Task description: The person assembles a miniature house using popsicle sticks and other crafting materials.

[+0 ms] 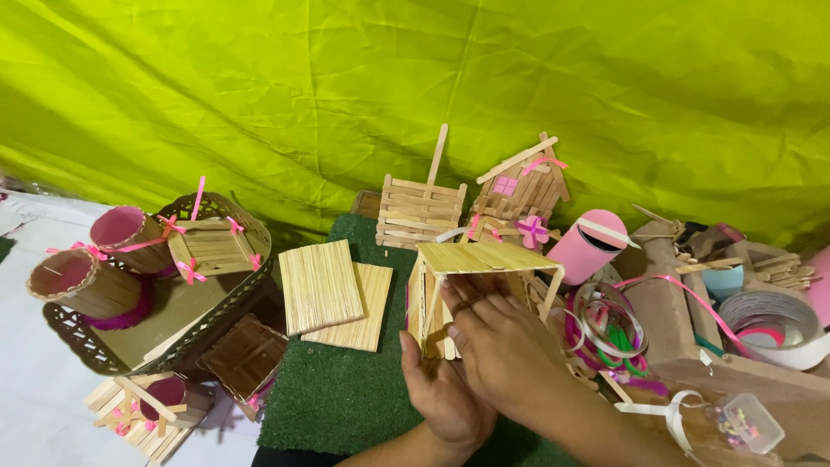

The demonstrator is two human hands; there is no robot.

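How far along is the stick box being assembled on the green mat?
Done: the stick box already has a flat top panel and side walls joined. In hand: the left hand steadies its near side while the right hand presses inside the open front. Left: the front still looks open, and two flat stick panels lie unused on the green mat.

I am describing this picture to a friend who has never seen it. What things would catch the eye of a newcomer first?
First, the bright green cloth filling the whole background. Then, in the middle, the left hand and right hand holding an unfinished box of craft sticks over a green turf mat. Behind it stands a small stick house with pink bows, and at the left a woven tray holds pink-lined stick cups.
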